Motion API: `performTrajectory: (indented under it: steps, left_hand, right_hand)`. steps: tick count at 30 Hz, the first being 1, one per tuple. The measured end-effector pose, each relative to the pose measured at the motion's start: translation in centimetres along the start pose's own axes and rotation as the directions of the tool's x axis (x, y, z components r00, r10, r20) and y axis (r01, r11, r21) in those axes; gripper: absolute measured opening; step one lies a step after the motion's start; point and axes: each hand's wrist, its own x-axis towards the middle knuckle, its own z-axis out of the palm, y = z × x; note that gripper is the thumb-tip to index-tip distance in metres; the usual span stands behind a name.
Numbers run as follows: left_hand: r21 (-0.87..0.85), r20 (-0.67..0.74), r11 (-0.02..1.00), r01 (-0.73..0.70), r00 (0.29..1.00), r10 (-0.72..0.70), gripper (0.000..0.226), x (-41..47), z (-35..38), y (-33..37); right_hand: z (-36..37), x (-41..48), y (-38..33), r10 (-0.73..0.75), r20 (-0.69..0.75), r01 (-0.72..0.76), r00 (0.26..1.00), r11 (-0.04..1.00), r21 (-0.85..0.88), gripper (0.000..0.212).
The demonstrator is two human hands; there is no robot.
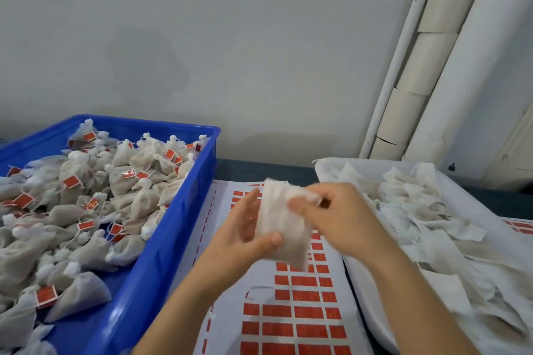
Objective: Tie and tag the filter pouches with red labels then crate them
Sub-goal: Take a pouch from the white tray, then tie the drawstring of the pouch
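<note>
Both hands meet above the red label sheet (302, 311): the left hand (248, 228) cradles a filter pouch (279, 225), thumb across its front, while the right hand (331, 216), somewhat blurred, pinches its top. The pouch looks light, soft and thin-walled, best gathered at the neck. Tagged pouches (72, 196) fill the blue crate (161, 253) at left; untied pouches (418, 202) lie in the white tray (326, 170) at right, below a grey wall (230, 37).

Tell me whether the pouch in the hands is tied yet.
Not yet: the pouch sits flat in the left hand, its top ungathered and untagged.
</note>
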Motion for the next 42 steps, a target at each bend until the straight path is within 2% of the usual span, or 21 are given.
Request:
performTrajectory:
  steps: [2, 4, 7, 8, 11, 13, 15, 18, 19, 23, 28, 33, 36, 39, 42]
  left_hand:
    - [0.035, -0.077, 0.999, 0.006, 0.997, -0.004, 0.065, 0.5, -0.2, -0.6]
    - [0.07, -0.203, 0.997, 0.027, 0.979, -0.012, 0.046, 1.0, -0.4, -1.8]
    - [0.065, -0.216, 0.996, 0.053, 0.976, -0.038, 0.018, 1.9, -0.3, -3.7]
    - [0.053, -0.218, 0.997, 0.063, 0.975, -0.05, 0.017, 2.0, -0.3, -4.2]
    - [-0.07, -0.258, 0.994, 0.088, 0.961, -0.104, 0.044, 2.5, -0.2, -5.6]
    - [-0.127, -0.306, 0.983, 0.133, 0.937, -0.166, 0.051, 2.4, -0.3, -6.5]
    - [-0.093, -0.303, 0.984, 0.152, 0.937, -0.173, 0.046, 2.3, -0.4, -7.4]
    - [0.014, -0.315, 0.994, 0.111, 0.944, -0.101, 0.018, 2.2, 0.0, -7.9]
    - [0.053, -0.32, 0.994, 0.094, 0.945, -0.072, 0.015, 2.2, 0.2, -7.9]
    - [0.111, -0.291, 0.992, 0.053, 0.956, -0.018, 0.018, 2.0, 0.6, -7.6]
    - [0.14, -0.251, 0.989, 0.043, 0.968, -0.006, 0.009, 1.8, 0.5, -7.6]
    - [0.175, -0.177, 0.985, 0.014, 0.984, 0.017, 0.013, 1.8, 0.7, -7.7]
    - [0.172, -0.199, 0.985, -0.005, 0.979, 0.04, 0.022, 2.3, 0.6, -7.3]
    - [0.178, -0.183, 0.984, 0.002, 0.983, 0.032, 0.025, 3.1, 0.1, -6.6]
    - [0.187, -0.163, 0.982, 0.028, 0.987, 0.003, 0.026, 3.5, -0.5, -6.5]
  right_hand:
    - [2.9, -0.2, 0.7, 0.058, 0.01, -0.058, 0.998, 0.998, 0.01, 0.011]
    - [5.0, -0.2, 2.3, 0.103, -0.064, -0.096, 0.993, 0.99, 0.099, 0.01]
    - [6.8, -0.4, 4.6, 0.189, -0.134, -0.146, 0.973, 0.948, 0.284, 0.011]
    - [7.2, -0.5, 5.2, 0.217, -0.141, -0.158, 0.966, 0.927, 0.34, 0.013]
    - [7.8, -0.8, 6.6, 0.254, -0.124, -0.165, 0.959, 0.859, 0.485, 0.008]
    - [7.9, -0.9, 7.5, 0.284, -0.109, -0.182, 0.953, 0.819, 0.544, 0.008]
    - [8.1, -1.0, 8.0, 0.295, -0.092, -0.207, 0.951, 0.83, 0.519, 0.006]
    - [9.2, -1.2, 8.3, 0.265, -0.104, -0.19, 0.959, 0.867, 0.461, 0.008]
    - [9.5, -1.2, 8.3, 0.264, -0.127, -0.179, 0.956, 0.87, 0.46, 0.007]
    - [10.2, -1.3, 8.4, 0.303, -0.187, -0.188, 0.934, 0.865, 0.466, 0.011]
    - [10.3, -1.7, 8.2, 0.299, -0.192, -0.18, 0.935, 0.864, 0.47, 0.03]
    - [10.7, -1.9, 7.8, 0.283, -0.186, -0.188, 0.941, 0.893, 0.409, 0.012]
    - [10.4, -1.9, 7.5, 0.259, -0.168, -0.165, 0.951, 0.886, 0.434, 0.015]
    - [10.0, -1.6, 7.0, 0.316, -0.162, -0.183, 0.935, 0.82, 0.543, 0.021]
    - [9.4, -0.9, 6.3, 0.371, -0.087, -0.188, 0.925, 0.644, 0.742, 0.029]
